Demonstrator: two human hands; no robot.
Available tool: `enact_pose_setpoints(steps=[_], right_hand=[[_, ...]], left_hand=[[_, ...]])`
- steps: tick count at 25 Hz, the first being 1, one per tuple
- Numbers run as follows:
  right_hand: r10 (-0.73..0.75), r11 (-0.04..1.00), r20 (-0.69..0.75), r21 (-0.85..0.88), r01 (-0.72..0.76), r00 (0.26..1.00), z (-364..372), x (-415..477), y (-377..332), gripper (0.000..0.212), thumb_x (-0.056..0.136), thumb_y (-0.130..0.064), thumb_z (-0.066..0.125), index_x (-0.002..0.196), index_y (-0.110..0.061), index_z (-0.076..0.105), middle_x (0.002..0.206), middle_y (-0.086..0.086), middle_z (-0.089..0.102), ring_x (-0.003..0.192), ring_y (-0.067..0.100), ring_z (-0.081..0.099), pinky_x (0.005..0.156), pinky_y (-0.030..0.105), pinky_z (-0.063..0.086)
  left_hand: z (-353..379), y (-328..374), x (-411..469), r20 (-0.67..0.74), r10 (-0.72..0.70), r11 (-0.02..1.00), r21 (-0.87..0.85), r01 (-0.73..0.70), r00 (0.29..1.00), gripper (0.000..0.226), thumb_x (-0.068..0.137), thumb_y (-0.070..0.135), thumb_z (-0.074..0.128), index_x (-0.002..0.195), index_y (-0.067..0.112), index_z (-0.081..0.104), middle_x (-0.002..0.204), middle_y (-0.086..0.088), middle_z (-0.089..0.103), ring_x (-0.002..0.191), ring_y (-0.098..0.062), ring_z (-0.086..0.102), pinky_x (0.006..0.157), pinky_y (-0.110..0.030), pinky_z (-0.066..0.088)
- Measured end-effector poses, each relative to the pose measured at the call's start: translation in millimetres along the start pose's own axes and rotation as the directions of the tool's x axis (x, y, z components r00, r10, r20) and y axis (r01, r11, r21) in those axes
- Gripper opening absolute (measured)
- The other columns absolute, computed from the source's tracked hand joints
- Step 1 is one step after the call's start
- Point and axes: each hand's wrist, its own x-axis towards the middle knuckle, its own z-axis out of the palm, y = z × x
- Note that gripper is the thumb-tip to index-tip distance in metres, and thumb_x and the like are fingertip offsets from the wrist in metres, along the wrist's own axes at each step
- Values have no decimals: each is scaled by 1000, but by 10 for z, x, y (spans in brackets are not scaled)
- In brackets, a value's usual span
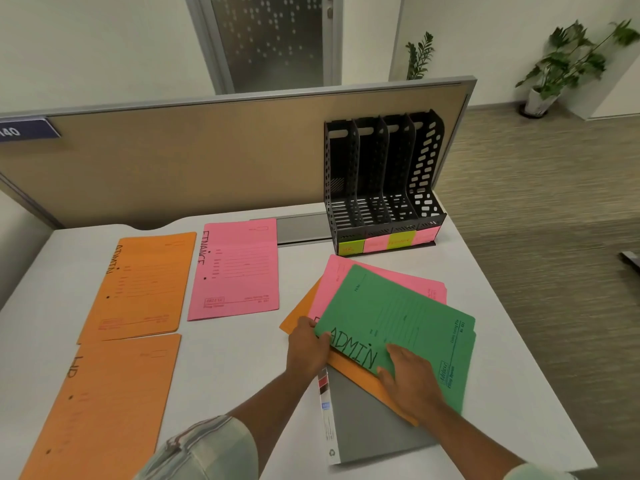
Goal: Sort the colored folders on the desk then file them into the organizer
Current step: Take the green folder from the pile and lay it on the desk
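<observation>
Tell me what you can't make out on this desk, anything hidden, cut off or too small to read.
Head view:
- Sticky labels on the black plastic file organizer: writing too small and blurred.
- Pink folder and orange folder in the stack: labels covered by the green ADMIN folder.
- Lower orange folder: cut off by the bottom edge.
- Grey binder: partly under the stack and right hand.

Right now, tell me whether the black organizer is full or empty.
Empty: all four slots of the black organizer show bare perforated walls and floor, with no folder inside.
</observation>
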Motion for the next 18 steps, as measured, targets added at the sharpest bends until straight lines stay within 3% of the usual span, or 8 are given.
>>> enact_pose_setpoints(steps=[2, 4, 6, 9, 11, 13, 16, 18], right_hand=[[-18, 1000, -11, 8, 19, 1000, 1, 7, 27, 56, 97, -47, 53, 142, -14, 53, 144, 3, 58, 132, 21, 54, 115, 40, 39], [-23, 1000, -36, 20, 24, 999, -9, 4, 41, 49, 95, -51, 49, 128, -18, 61, 128, 0, 67, 115, 19, 63, 103, 39, 48], [-28, 998, -92, 50, 32, 995, -19, 1, 65, 45, 95, -54, 43, 115, -21, 66, 112, -4, 72, 99, 15, 67, 93, 39, 53], [-40, 983, -184, 167, 71, 982, -73, -15, 83, 41, 97, -45, 40, 105, -21, 73, 96, -5, 77, 81, 12, 69, 83, 39, 57], [-33, 966, -211, 244, 86, 977, -127, -30, 86, 44, 97, -37, 41, 112, -17, 76, 108, -1, 78, 90, 14, 72, 88, 38, 58], [-31, 950, -211, 298, 95, 977, -184, -41, 86, 43, 96, -32, 42, 118, -15, 75, 119, 0, 75, 101, 13, 71, 94, 33, 56], [-30, 924, -199, 368, 103, 979, -267, -25, 50, 42, 95, -28, 44, 123, -14, 73, 128, 0, 70, 115, 11, 66, 103, 20, 44], [-28, 913, -199, 394, 106, 980, -317, 35, -11, 42, 95, -30, 46, 123, -14, 73, 130, 0, 69, 120, 13, 64, 107, 24, 43]], left_hand=[[-2, 72, -42, -15, -37, 990, -140, 35, 999, 23, 97, 12, 68, 113, 12, 50, 102, -6, 69, 76, -8, 64, 54, -15, 45], [24, 130, -114, -23, -84, 945, -320, 72, 996, 33, 93, 9, 73, 116, 14, 51, 103, -5, 71, 84, -9, 69, 59, -16, 50], [103, 151, -181, 36, -127, 833, -538, 126, 991, 43, 86, 2, 78, 118, 17, 54, 103, -6, 76, 91, -17, 75, 74, -29, 61], [343, 195, -325, 211, -124, 717, -656, 234, 970, 24, 88, -1, 77, 102, 13, 63, 94, -10, 71, 85, -23, 73, 87, -49, 63], [513, 278, -465, 317, -110, 679, -668, 304, 942, 15, 96, 2, 70, 107, 8, 61, 98, -12, 70, 84, -25, 73, 85, -44, 64], [619, 360, -586, 385, -63, 626, -703, 337, 921, 23, 102, 1, 61, 123, 10, 59, 113, -14, 76, 95, -26, 79, 82, -41, 66], [624, 407, -622, 371, -30, 599, -737, 314, 928, 31, 105, -1, 52, 131, 16, 57, 121, -15, 76, 102, -29, 79, 81, -46, 67], [542, 370, -555, 317, -38, 642, -719, 267, 947, 33, 106, 0, 49, 132, 18, 57, 124, -15, 74, 104, -31, 78, 80, -48, 67]])
